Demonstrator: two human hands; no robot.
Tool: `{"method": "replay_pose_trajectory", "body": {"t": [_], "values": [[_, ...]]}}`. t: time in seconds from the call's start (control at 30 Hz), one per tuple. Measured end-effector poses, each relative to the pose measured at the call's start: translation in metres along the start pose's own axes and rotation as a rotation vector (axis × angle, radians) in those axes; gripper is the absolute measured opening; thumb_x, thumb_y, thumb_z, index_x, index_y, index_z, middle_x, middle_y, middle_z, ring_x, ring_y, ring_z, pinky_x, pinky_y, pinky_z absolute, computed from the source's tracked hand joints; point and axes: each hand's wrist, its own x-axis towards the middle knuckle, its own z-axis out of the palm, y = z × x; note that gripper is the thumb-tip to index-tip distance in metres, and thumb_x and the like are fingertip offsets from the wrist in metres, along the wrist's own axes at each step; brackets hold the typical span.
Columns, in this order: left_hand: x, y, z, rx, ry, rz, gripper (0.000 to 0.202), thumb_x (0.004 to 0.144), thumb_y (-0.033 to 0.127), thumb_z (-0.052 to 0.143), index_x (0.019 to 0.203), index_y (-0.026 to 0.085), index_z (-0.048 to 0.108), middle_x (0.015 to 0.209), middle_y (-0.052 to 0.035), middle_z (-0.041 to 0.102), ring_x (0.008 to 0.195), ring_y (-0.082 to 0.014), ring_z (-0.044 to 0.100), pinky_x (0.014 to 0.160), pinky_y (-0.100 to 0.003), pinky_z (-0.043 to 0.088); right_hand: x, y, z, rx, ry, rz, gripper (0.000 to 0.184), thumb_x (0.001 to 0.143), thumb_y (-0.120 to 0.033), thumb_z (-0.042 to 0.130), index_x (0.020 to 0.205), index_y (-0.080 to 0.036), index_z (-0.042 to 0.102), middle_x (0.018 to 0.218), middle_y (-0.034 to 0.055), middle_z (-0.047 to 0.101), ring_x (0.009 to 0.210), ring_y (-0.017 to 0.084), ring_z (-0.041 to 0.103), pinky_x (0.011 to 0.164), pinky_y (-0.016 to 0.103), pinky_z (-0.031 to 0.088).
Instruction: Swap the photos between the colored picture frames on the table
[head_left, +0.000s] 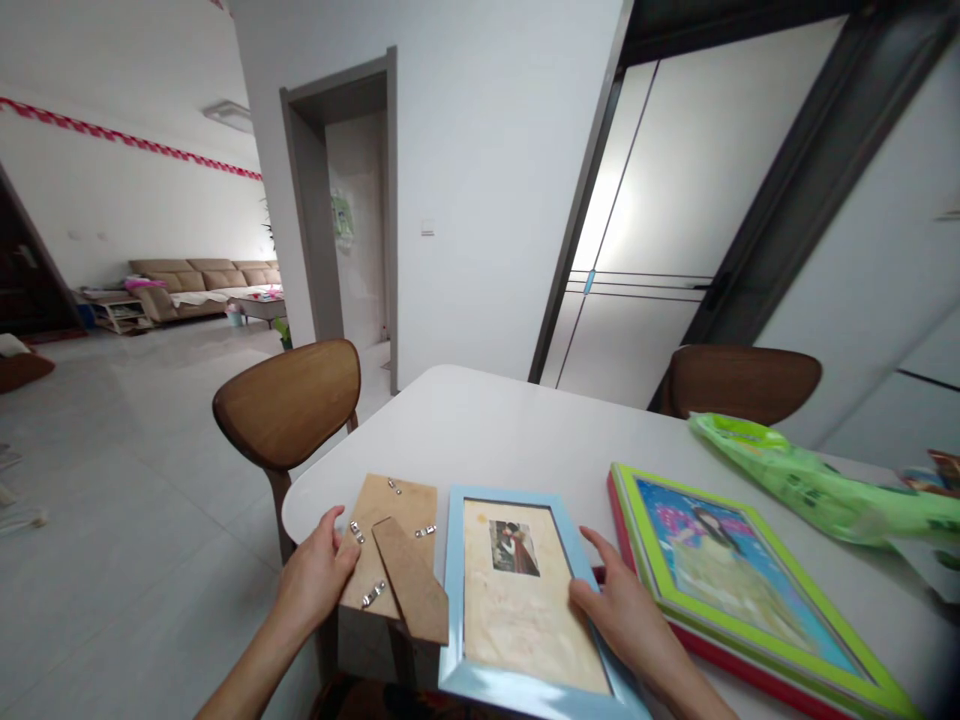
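Observation:
My left hand point(319, 570) grips the left edge of a brown frame backing board point(409, 497), its thumb beside one of several small metal clips. The board's stand leg point(412, 585) slants across it toward the lower right. Just right of the board is a light blue picture frame point(461, 560), which my right hand point(622, 610) holds by its right side, thumb on the rim and index finger stretched past the edge. Inside the frame lies a yellowed, creased sheet point(525, 630) with a small printed picture point(514, 548) near its top. The fingers under both edges are partly hidden.
Right of my right hand, a green-rimmed frame with a picture point(739, 570) rests on a stack with a red edge. A green plastic bag point(817, 490) lies behind it on the white table point(517, 430). Wooden chairs point(292, 400) stand at the table's left and far right.

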Motion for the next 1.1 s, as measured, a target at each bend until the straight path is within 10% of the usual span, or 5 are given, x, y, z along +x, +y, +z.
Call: {"method": "replay_pose_trajectory", "body": {"t": [0.2,0.47,0.6,0.77,1.1], "values": [[-0.030,0.065,0.032,0.029,-0.056,0.247,0.043,0.068,0.021,0.052,0.110,0.016,0.045,0.109,-0.0073,0.050,0.105,-0.0210,0.043,0.092,-0.035,0.032,-0.017,-0.032,-0.019,0.833,-0.131,0.237,0.079,0.063,-0.024,0.050,0.131,-0.024,0.010,0.066,-0.0018,0.062,0.045,0.013,0.055,0.049,0.026,0.044],[-0.082,0.149,0.087,-0.055,-0.338,0.840,0.057,0.064,0.021,0.059,0.117,0.013,0.036,0.111,-0.0120,0.050,0.100,-0.0247,0.046,0.085,-0.039,0.041,-0.019,-0.050,-0.025,0.859,-0.115,0.169,0.086,0.058,-0.026,0.062,0.130,-0.022,0.016,0.050,-0.0067,0.055,0.042,0.011,0.050,0.047,0.022,0.042],[-0.075,0.143,0.066,-0.038,-0.186,0.882,0.042,0.074,0.012,0.040,0.115,0.014,0.037,0.088,-0.0080,0.058,0.077,-0.0189,0.055,0.069,-0.032,0.048,-0.007,-0.036,-0.019,0.627,-0.064,0.106,0.080,0.063,-0.030,0.057,0.130,-0.017,0.016,0.047,-0.0065,0.052,0.042,0.012,0.050,0.044,0.022,0.039],[-0.063,0.103,0.027,-0.010,-0.012,0.531,0.034,0.077,0.015,0.039,0.111,0.016,0.040,0.097,-0.0085,0.056,0.086,-0.0191,0.055,0.076,-0.032,0.046,0.013,-0.004,-0.005,-0.034,0.034,-0.006,0.060,0.067,-0.025,0.045,0.122,-0.004,0.037,0.072,0.0077,0.062,0.064,0.019,0.058,0.062,0.029,0.043],[-0.058,0.029,0.023,0.214,-0.139,0.280,0.034,0.079,0.027,0.040,0.108,0.011,0.046,0.104,-0.0119,0.058,0.093,-0.0222,0.056,0.079,-0.032,0.046,0.018,0.022,0.017,-0.477,0.082,-0.206,0.047,0.073,-0.021,0.038,0.114,0.000,0.045,0.095,0.0170,0.058,0.087,0.023,0.055,0.081,0.034,0.040]]}}
